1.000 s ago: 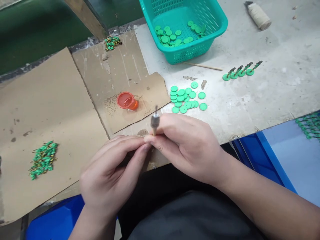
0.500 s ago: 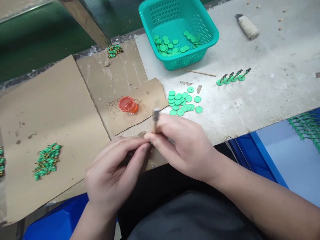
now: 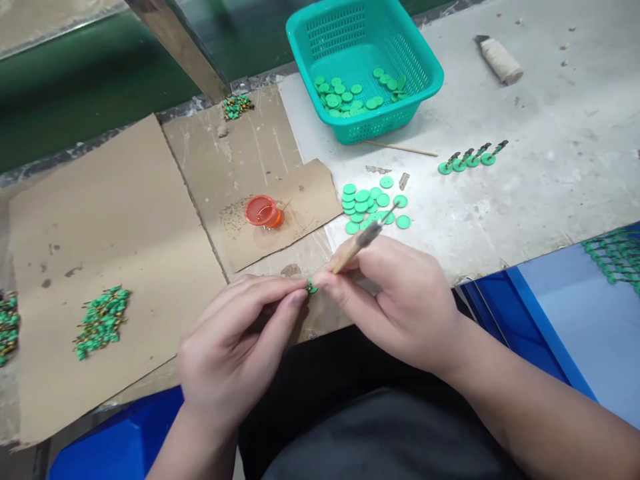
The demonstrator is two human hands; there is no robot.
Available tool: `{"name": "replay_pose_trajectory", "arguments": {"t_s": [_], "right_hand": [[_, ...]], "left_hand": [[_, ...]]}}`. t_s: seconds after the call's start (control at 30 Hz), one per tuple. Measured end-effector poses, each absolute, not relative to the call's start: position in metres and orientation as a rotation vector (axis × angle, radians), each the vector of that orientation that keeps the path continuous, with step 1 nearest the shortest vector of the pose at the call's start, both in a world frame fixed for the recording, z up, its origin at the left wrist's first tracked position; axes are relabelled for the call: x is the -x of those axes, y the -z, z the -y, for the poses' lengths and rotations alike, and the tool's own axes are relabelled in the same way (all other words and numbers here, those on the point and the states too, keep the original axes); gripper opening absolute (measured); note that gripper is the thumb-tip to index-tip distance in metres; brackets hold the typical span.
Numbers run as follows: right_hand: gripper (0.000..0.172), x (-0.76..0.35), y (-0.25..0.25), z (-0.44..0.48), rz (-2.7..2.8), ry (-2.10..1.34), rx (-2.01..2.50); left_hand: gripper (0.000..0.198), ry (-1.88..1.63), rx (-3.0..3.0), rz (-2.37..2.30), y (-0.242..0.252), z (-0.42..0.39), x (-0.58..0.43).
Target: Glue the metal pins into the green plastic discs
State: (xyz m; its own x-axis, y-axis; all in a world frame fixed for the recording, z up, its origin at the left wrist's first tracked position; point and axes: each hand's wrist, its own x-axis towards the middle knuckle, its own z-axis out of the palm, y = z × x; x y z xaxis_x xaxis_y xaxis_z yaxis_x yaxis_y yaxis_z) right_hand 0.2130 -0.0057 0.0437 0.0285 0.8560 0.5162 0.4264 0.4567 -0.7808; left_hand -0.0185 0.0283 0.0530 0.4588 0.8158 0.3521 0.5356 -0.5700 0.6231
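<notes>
My left hand (image 3: 235, 340) pinches a small green-and-gold piece (image 3: 311, 287) between its fingertips. The fingertips of my right hand (image 3: 405, 307) sit right beside that piece. My right hand is shut on a thin wooden-handled tool (image 3: 361, 243) with a metal collar and fine tip, which slants up and right over the loose green buttons (image 3: 370, 203). A small orange cup (image 3: 261, 211) with red liquid stands on the cardboard sheet (image 3: 295, 200) beyond my hands. A pile of similar green-and-gold pieces (image 3: 103, 323) lies on the cardboard to my left.
A teal plastic basket (image 3: 427, 73) holds green buttons at the back. Several buttons on stems (image 3: 473, 159) stand in a row on the concrete-like bench (image 3: 560, 167). A twine spool (image 3: 500, 60) lies back right. A blue bin (image 3: 530, 313) sits below the right edge.
The tool has tilted from nearly upright to slanting right, and the small green piece now shows between my fingertips. My hands have shifted slightly right.
</notes>
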Motion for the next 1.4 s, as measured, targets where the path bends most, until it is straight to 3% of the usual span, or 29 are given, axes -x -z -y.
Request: {"name": "replay_pose_trajectory", "arguments": {"t_s": [0.9, 1.17, 1.4], "right_hand": [[0.02, -0.2, -0.041, 0.006, 1.683, -0.546, 1.03], [0.03, -0.192, -0.048, 0.005, 1.785, -0.45, 1.034], [0.018, -0.206, -0.052, 0.014, 1.448, -0.473, 1.228]], "left_hand": [[0.017, -0.917, -2.264, -1.076, -0.055, -0.029, 0.016], [0.015, -0.894, -2.26, -1.076, -0.054, -0.032, 0.019], [0.011, -0.904, -2.156, -1.177, -0.05, -0.029, 0.019]]}}
